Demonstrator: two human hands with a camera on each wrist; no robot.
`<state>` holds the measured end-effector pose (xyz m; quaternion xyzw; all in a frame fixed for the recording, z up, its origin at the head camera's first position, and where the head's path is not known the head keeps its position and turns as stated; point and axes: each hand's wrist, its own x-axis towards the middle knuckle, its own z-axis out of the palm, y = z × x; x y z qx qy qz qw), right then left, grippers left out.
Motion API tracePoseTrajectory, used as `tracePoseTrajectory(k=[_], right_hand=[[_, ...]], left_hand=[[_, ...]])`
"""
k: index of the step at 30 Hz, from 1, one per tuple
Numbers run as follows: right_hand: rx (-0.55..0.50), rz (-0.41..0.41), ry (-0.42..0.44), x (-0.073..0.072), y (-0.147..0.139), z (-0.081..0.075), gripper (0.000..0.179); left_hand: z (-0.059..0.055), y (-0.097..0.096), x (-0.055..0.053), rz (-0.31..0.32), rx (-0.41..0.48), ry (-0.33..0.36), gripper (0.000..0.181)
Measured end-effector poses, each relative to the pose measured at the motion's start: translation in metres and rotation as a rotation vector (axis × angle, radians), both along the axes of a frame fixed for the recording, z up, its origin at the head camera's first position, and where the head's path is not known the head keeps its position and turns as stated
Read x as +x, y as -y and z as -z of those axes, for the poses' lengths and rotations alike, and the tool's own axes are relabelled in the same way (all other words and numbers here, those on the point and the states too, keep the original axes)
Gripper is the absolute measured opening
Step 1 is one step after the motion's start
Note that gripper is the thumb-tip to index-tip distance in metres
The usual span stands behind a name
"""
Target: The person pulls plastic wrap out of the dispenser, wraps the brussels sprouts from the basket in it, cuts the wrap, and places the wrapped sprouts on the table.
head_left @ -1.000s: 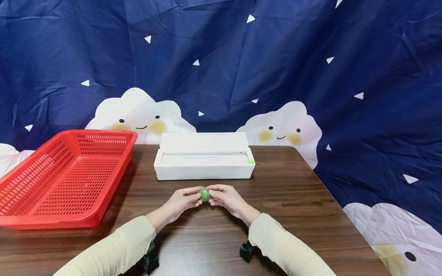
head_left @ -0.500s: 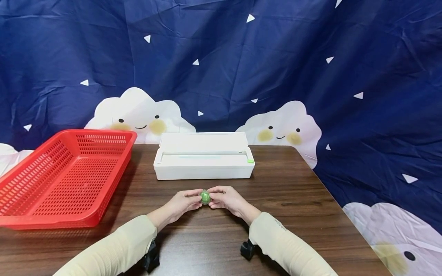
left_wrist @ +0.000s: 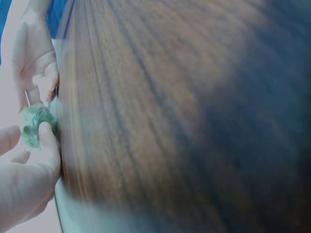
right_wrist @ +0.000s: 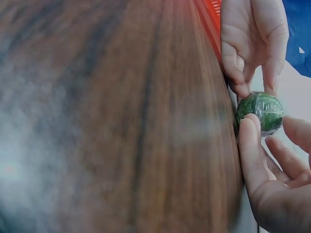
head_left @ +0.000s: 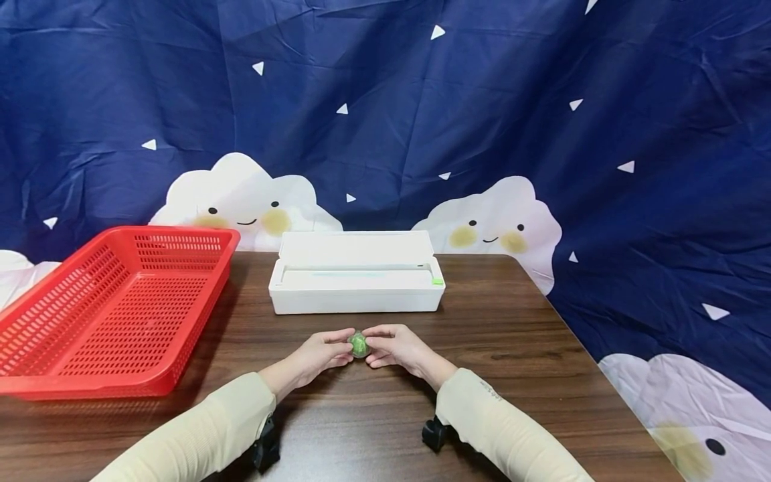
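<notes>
Between the two hands is a small round green thing [head_left: 359, 345], roughly ball-shaped and wrapped in shiny clear plastic film; its exact kind does not show. From the left side my left hand [head_left: 316, 358] pinches it with thumb and fingertips. My right hand [head_left: 400, 351] grips the opposite side the same way. In the right wrist view the film around the green ball [right_wrist: 261, 112] looks wrinkled, with the right thumb pressed on it. The left wrist view shows the left thumb lying against the ball [left_wrist: 36, 125] too. Fingers hide parts of its sides.
Just beyond the hands stands a long white box [head_left: 355, 301], its lid [head_left: 357, 249] raised, with a small green tab [head_left: 437, 282] at the right end. A red perforated basket [head_left: 162, 371] sits at the left of the brown wooden table [head_left: 512, 402]. Behind hangs a blue curtain [head_left: 385, 100].
Both hands have come slightly nearer to me with the green ball, mostly in the first half second. The ball looks turned a little between the fingers. Box and basket stay put.
</notes>
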<state>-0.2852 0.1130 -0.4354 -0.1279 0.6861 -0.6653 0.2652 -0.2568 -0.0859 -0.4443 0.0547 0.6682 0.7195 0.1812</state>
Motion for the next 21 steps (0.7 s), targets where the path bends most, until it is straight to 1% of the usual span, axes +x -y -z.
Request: tracePoseTrajectory(k=[5, 11, 18, 21], right_hand=[[-0.007, -0.004, -0.002, 0.000, -0.001, -0.001, 0.039], [-0.005, 0.018, 0.001, -0.002, -0.003, -0.001, 0.039], [0.004, 0.049, -0.011, -0.004, -0.006, -0.002, 0.043], [0.026, 0.068, -0.041, -0.005, -0.008, -0.006, 0.044]], left_hand=[[-0.001, 0.000, -0.001, -0.011, -0.005, 0.008, 0.047], [-0.001, 0.002, -0.001, -0.018, -0.010, 0.015, 0.047], [-0.004, 0.007, -0.003, -0.084, -0.004, 0.024, 0.045], [-0.007, 0.012, -0.005, -0.107, 0.016, 0.022, 0.044]])
